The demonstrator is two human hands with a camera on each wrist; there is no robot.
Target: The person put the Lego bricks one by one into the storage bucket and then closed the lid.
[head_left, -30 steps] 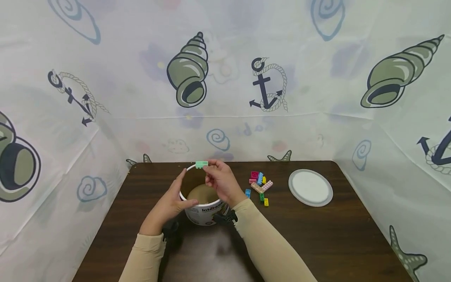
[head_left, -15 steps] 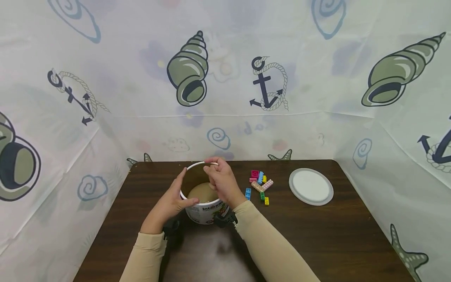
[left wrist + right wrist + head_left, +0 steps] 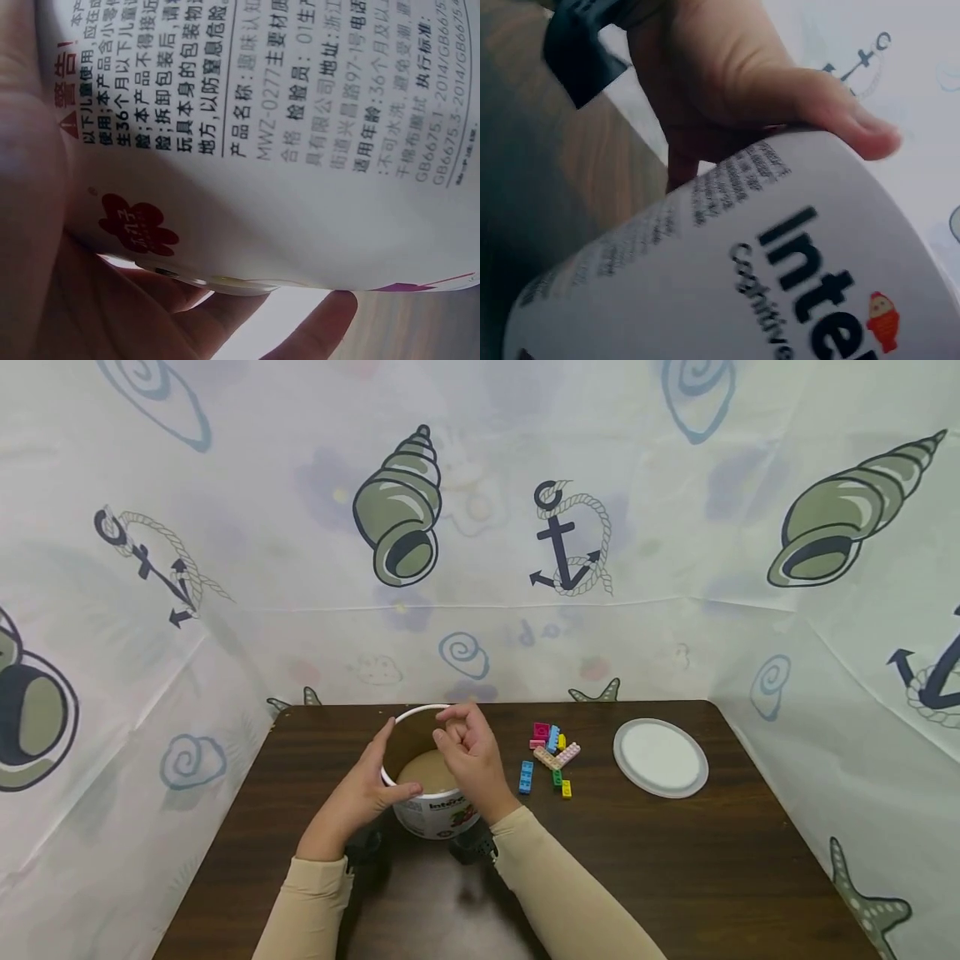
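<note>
White cylindrical printed tub [image 3: 431,818], mouth up on dark-brown wood-grain worktop [image 3: 675,868]. White rim, tan inner bottom showing. Wall bears bold dark "Inter" lettering, small red-clad figure, dense small print, red flower-shaped mark. Left-hand grip [image 3: 362,797] holds left side, thumb over near rim. Right-hand grip [image 3: 476,762] by right rim, fingers loosely bent; contact unclear.

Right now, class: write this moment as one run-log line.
left hand: grips tub; right hand: by tub's rim, no block showing; blocks: on table, right of tub; lid: flat, right of blocks
</note>
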